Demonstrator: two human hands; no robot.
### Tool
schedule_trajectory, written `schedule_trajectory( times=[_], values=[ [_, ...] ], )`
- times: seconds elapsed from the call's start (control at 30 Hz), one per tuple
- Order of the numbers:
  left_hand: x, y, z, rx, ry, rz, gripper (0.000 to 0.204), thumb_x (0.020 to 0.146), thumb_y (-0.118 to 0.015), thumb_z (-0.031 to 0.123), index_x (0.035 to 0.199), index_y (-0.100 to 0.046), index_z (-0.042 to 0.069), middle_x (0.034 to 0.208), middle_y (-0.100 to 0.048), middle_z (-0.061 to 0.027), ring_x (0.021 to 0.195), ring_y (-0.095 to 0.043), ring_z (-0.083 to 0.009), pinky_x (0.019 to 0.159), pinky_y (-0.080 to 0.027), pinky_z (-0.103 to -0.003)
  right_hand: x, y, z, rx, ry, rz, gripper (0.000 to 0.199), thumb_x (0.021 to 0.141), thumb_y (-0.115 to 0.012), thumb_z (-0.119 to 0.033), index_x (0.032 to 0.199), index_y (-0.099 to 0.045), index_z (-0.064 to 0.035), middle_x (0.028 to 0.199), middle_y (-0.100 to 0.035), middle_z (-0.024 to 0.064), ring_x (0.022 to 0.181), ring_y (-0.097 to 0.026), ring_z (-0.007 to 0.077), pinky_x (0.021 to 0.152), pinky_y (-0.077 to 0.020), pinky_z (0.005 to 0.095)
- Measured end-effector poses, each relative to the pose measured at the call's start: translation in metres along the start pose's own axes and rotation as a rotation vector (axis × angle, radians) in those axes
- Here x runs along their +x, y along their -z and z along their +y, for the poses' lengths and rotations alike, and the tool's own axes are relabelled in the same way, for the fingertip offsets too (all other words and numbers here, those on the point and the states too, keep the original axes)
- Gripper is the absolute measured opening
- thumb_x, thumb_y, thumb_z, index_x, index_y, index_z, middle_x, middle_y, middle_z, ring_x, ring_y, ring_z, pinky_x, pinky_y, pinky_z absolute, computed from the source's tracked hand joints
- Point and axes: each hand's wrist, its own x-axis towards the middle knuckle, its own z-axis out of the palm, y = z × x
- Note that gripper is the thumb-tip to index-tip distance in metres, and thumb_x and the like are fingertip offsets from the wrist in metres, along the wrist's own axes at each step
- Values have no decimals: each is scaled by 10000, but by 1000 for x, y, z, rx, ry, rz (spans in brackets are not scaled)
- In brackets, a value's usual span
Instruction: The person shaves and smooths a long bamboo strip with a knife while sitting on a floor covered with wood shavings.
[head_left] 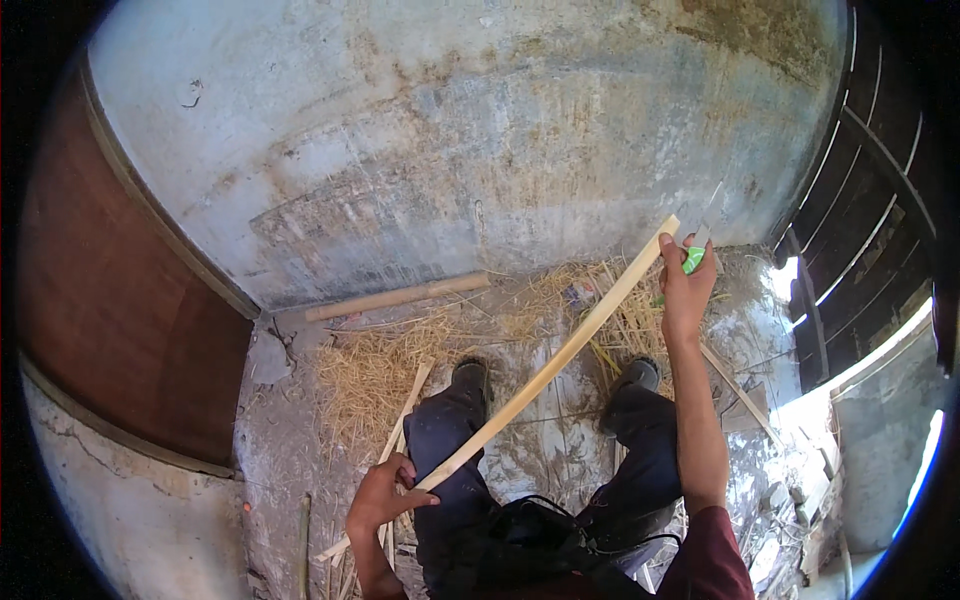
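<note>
A long, pale bamboo strip (553, 368) slants across in front of me, from low left to upper right. My left hand (383, 492) pinches its lower end between thumb and fingers, beside my left knee. Near the strip's upper end is my right hand (687, 280), with the thumb against the strip. The same hand is closed round a knife with a green handle (693, 259), its blade pointing up and away. Part of the handle is hidden by the fingers.
Straw-like shavings (375, 372) cover the floor around my feet. A round pole (398, 297) lies along the stained wall (480, 160). More strips (408, 410) lie by my left leg. Rubble (790, 500) is at the right, below dark slatted boards (865, 210); a brown panel (130, 290) stands left.
</note>
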Motion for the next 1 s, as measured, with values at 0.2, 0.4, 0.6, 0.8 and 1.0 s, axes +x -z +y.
schedule_trajectory(
  times=[0.2,0.4,0.6,0.8,1.0],
  values=[
    [1,-2,-1,4,65,-36,362,756,-999,236,844,-717,27,811,-725,-58,723,-702,-147,649,-551,-316,4,5,-1,-6,-15,29,303,995,-802,-199,1072,-522,-112,715,-521,-52,509,-441,41,445,-339,244],
    [3,3,8,-102,-117,-54,254,833,-942,127,866,-706,37,814,-697,-27,741,-692,-126,648,-556,-308,7,8,-4,18,-20,11,312,993,-804,-215,1099,-534,-100,769,-554,-29,509,-426,47,455,-311,244],
    [-1,7,15,-122,-171,17,236,898,-859,72,894,-629,19,822,-645,-55,754,-687,-162,656,-552,-336,17,16,6,42,-68,-62,226,1058,-704,-232,1136,-564,-73,923,-743,93,508,-421,47,454,-305,239],
    [12,-5,38,-314,1,105,226,967,-787,73,956,-568,17,790,-584,-68,607,-652,-140,539,-508,-321,14,19,13,-134,-15,-172,185,1093,-636,-251,1125,-604,-72,812,-677,38,560,-453,52,516,-339,240],
    [46,-38,58,-118,-218,326,213,1111,-614,217,1012,-530,48,784,-619,-67,560,-508,-116,534,-422,-283,-15,0,13,-353,170,-361,216,1083,-638,-222,1235,-614,-70,766,-615,13,649,-529,93,606,-428,291]
  ],
)
